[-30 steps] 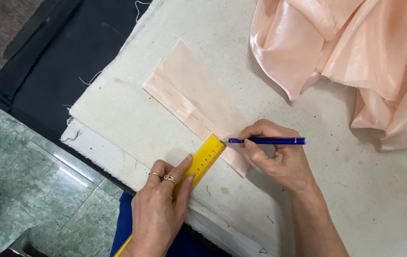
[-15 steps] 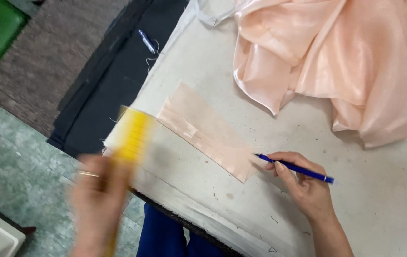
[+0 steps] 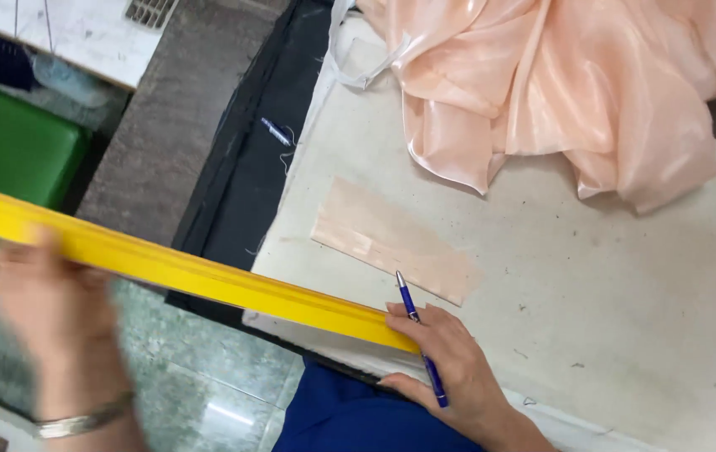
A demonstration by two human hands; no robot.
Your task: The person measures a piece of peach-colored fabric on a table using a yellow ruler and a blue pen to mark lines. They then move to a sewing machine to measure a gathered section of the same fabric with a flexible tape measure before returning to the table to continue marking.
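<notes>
The left hand (image 3: pixel 44 310) is showing blurred at the lower left, out past the edge of the counter (image 3: pixel 626 335), and it is gripping one end of a long yellow ruler (image 3: pixel 182 268) with the fingers curled around it. A metal bracelet (image 3: pixel 82 418) is sitting on that wrist. The ruler is stretching in a slant from the left border down toward the right, crossing above the green tiled floor (image 3: pixel 207 385) and the counter's near edge. Its far end is touching the right hand (image 3: pixel 450 368), which is resting on the counter near that edge. The right hand is pinching a blue pen (image 3: pixel 421 339) between the fingers, with the pen's tip pointing up toward a small flat strip of peach fabric (image 3: pixel 391 238). The tip is lying just at the strip's lower edge; whether it is touching the fabric cannot be told. The strip is lying flat on the pale counter cover, between the right hand and a large heap of shiny peach fabric (image 3: pixel 559 92) that is bunching up at the upper right. A black cloth (image 3: pixel 249 184) is hanging along the counter's left side, with a small blue object (image 3: pixel 276 131) lying on it. A green stool (image 3: pixel 15 146) is standing at the far left.
</notes>
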